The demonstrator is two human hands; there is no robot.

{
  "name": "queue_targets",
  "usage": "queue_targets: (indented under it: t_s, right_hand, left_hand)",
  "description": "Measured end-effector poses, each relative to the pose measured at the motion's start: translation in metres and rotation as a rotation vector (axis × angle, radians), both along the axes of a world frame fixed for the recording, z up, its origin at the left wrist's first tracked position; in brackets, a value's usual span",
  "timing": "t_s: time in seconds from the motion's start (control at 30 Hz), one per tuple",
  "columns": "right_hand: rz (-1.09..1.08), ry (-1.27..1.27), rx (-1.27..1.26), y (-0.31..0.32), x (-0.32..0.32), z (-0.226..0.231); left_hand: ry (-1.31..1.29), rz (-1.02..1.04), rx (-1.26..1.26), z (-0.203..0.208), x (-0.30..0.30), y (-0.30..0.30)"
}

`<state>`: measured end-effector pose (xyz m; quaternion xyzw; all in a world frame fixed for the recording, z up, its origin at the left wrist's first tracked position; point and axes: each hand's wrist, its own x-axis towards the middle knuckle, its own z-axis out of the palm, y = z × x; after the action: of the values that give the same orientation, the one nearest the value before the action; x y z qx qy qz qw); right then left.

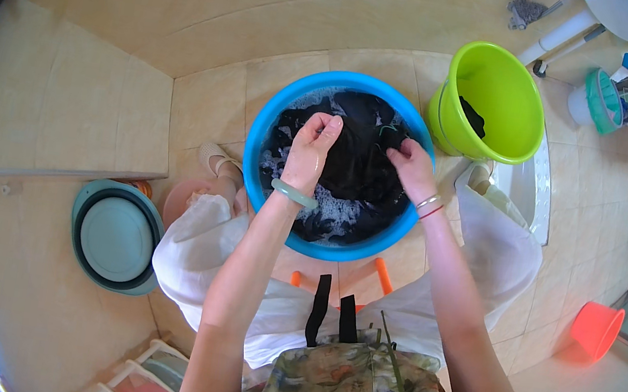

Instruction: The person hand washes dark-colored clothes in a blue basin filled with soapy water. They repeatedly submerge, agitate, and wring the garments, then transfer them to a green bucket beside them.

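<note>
A blue basin (252, 175) holds soapy water and dark, wet clothing. Over the water, black cloth (364, 159) is stretched between my hands; its garment type cannot be made out. My left hand (311, 149), with a pale green bangle at the wrist, is closed on the cloth's left side, thumb pointing up. On the other side, my right hand (413, 169) pinches the cloth near a small green thread or trim. Some fingertips of both hands are hidden by the fabric. White suds float along the basin's edges.
To the basin's right stands a lime green bucket (518, 105) with a dark cloth inside. A white floor fixture (526, 191) sits beside it. A grey-green collapsible basin (116, 235) leans at the left wall. A coral bucket (596, 331) stands far right.
</note>
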<state>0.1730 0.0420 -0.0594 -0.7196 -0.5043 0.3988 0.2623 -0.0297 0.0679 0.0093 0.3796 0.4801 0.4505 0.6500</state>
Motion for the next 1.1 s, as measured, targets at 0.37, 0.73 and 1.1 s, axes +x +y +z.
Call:
queue_targets:
  t_s: [0.37, 0.73, 1.1]
  right_hand:
    - [0.009, -0.404, 0.018, -0.051, -0.039, 0.025]
    - [-0.099, 0.138, 0.475, -0.038, -0.035, 0.043]
    - [0.058, 0.298, 0.508, -0.016, -0.046, 0.07]
  left_hand:
    - [-0.386, 0.034, -0.139, 0.036, 0.01, -0.004]
    - [-0.041, -0.06, 0.016, 0.019, -0.017, 0.004]
    - [0.989, -0.14, 0.681, 0.008, -0.005, -0.026]
